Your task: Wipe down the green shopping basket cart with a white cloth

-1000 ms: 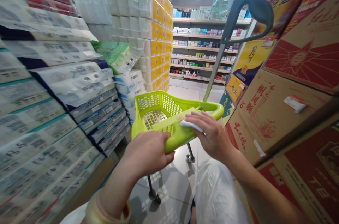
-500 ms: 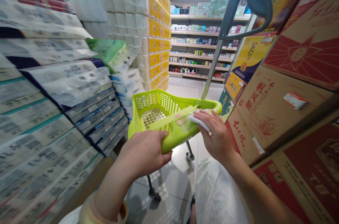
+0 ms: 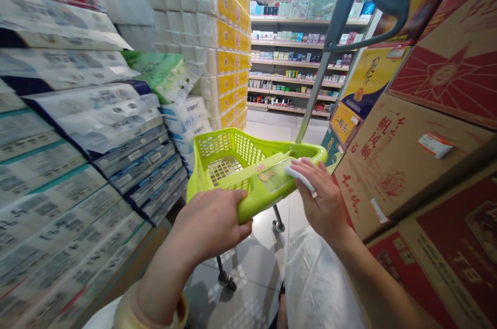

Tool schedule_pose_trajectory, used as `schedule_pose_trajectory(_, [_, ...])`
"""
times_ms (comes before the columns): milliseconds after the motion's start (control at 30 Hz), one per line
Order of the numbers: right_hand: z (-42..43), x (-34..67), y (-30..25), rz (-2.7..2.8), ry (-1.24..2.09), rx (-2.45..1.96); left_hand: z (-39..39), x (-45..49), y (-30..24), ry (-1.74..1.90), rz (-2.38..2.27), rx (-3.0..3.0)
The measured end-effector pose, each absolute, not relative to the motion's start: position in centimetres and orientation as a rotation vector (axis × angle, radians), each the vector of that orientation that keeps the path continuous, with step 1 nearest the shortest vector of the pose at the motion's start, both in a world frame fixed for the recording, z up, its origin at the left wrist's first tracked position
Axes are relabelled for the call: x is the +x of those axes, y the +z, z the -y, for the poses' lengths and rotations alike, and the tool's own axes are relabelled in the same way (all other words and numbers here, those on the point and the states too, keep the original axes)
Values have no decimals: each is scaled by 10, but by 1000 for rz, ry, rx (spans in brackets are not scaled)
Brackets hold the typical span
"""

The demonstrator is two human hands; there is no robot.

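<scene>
A lime-green plastic shopping cart (image 3: 254,202) with a slotted basket (image 3: 248,147) stands before me on thin metal legs. My left hand (image 3: 213,223) is closed around its near rim at the left corner, thumb on top. Flat over the right part of the same rim lies my right hand (image 3: 322,199). Under its fingers is a folded white cloth (image 3: 302,177), touching the edge of a clear label panel (image 3: 272,176). At the cart's right side rises a metal pole with a grey loop handle (image 3: 334,13), which neither hand touches.
Stacked packs of paper goods (image 3: 128,116) close in on the left, with wrapped tissue rolls (image 3: 186,23) behind. Red and brown cartons (image 3: 392,153) are piled on the right. Farther back stand product shelves (image 3: 295,46). A white plastic bag (image 3: 322,282) hangs near my legs.
My right hand has slid the white cloth slightly to the right along the rim, baring more of the label panel. The left hand keeps its hold.
</scene>
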State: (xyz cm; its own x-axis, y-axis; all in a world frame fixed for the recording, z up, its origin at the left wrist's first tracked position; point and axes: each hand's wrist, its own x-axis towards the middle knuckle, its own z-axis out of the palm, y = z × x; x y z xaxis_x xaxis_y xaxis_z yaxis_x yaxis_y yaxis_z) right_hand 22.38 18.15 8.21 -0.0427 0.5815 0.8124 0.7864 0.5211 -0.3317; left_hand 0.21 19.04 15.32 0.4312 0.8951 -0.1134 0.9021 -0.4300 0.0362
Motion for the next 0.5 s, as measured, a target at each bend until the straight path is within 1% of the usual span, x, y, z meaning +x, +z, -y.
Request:
schedule_pose_trajectory(133, [-173,211,84,1974,-254,-981,-190,3,153,-113,-1607,2592])
schedule_pose_trajectory(200, [-175,212,84,1969,-263,-978,-190,3,153,-112,-1605,2598])
schedule_pose_trajectory(367, [-180,215,84,1799,-254,-1128,-189,5,152,-110,-1618,2586])
schedule_pose_trajectory(500, [-175,207,90,2001,-246,-948,-187,7,150,-78,-1598,2592])
